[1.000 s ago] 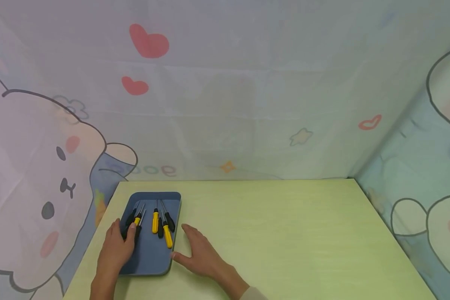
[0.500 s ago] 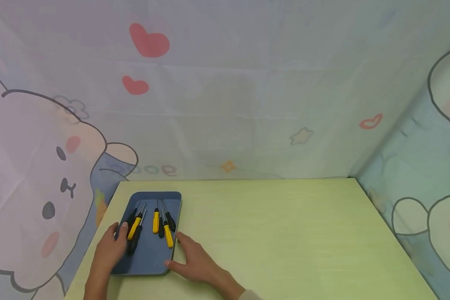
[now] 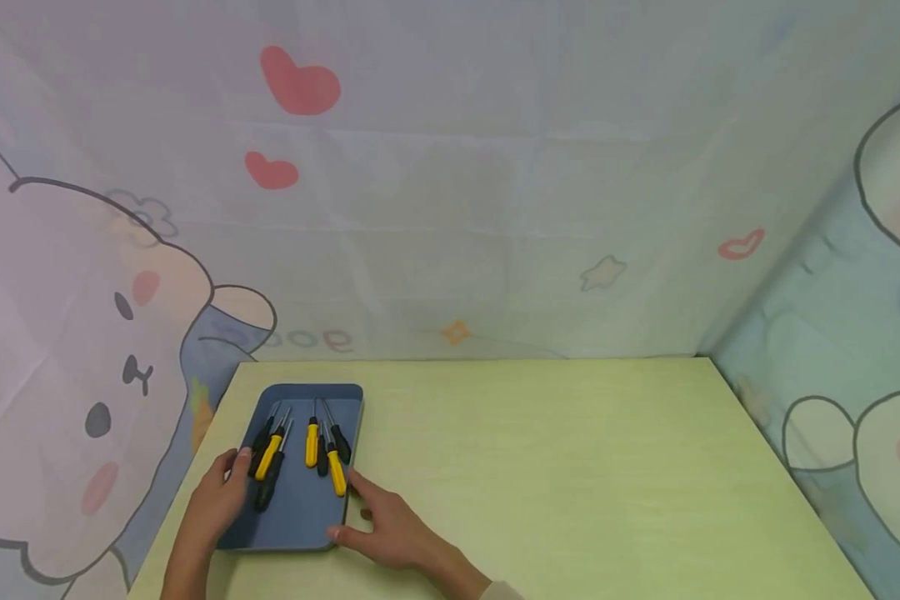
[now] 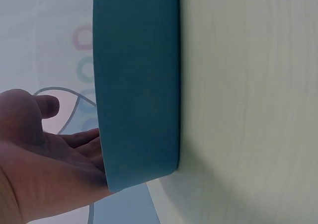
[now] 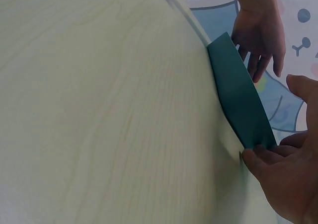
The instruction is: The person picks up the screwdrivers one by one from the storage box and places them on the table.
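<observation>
A blue-grey rectangular tray (image 3: 300, 525) lies on the table's left side with several screwdrivers in it. The left cluster includes a yellow-handled screwdriver (image 3: 270, 458) and a black-handled one (image 3: 268, 485). More yellow and black handles, among them a yellow screwdriver (image 3: 336, 473), lie along the tray's right side. My left hand (image 3: 213, 496) is at the left rim, its thumb raised apart from the fingers. My right hand (image 3: 397, 525) is at the near right corner. In the right wrist view, its fingertips (image 5: 261, 154) touch the outer wall, the thumb standing away.
The pale green-yellow table (image 3: 570, 467) extends to the right of the tray. Behind it hangs a printed cloth (image 3: 450, 208) with hearts and cartoon animals, which also runs along both sides.
My left hand has drawn back leftward from over the screwdrivers to the tray's left rim, uncovering the handles. My right hand has moved slightly nearer and leftward onto the tray's right edge.
</observation>
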Motion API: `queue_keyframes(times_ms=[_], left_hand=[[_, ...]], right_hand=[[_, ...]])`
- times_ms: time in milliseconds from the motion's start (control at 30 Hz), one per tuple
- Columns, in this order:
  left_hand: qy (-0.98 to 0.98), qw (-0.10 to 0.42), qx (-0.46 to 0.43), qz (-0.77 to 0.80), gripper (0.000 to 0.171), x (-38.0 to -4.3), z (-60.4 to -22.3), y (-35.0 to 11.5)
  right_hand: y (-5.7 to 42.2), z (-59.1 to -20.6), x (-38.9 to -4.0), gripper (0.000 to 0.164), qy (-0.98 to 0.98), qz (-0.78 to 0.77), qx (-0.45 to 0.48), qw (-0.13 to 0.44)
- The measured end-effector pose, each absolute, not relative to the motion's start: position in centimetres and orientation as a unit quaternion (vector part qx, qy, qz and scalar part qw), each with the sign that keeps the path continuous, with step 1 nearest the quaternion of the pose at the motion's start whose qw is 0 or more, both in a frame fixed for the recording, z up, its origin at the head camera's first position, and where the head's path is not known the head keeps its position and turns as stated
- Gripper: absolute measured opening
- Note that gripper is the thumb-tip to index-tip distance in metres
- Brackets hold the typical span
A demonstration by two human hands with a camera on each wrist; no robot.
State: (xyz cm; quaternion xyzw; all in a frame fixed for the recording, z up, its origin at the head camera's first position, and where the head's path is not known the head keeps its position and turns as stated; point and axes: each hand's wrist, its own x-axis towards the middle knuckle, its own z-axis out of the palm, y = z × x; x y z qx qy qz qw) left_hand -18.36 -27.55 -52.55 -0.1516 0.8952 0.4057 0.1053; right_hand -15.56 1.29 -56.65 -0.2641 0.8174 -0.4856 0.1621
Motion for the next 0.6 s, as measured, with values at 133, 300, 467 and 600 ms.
queue_keyframes(times_ms=[133,300,467,600], left_hand=[[0.887,0.102,-0.161,0.421,0.091,-18.3,-52.3,-27.4],[0.887,0.081,-0.173,0.420,0.083,-18.3,-52.2,-26.9],[0.886,0.071,-0.177,0.424,0.077,-18.2,-51.8,-25.9],[0.882,0.066,-0.178,0.431,0.076,-18.1,-51.7,-25.1]], right_hand=[[1.4,-56.9,-15.5,0.082,0.807,-0.500,-0.263,0.172],[1.6,-56.6,-15.3,0.083,0.806,-0.509,-0.250,0.169],[2.1,-56.2,-15.3,0.084,0.810,-0.516,-0.231,0.158],[2.6,-56.2,-15.4,0.082,0.805,-0.530,-0.212,0.160]])
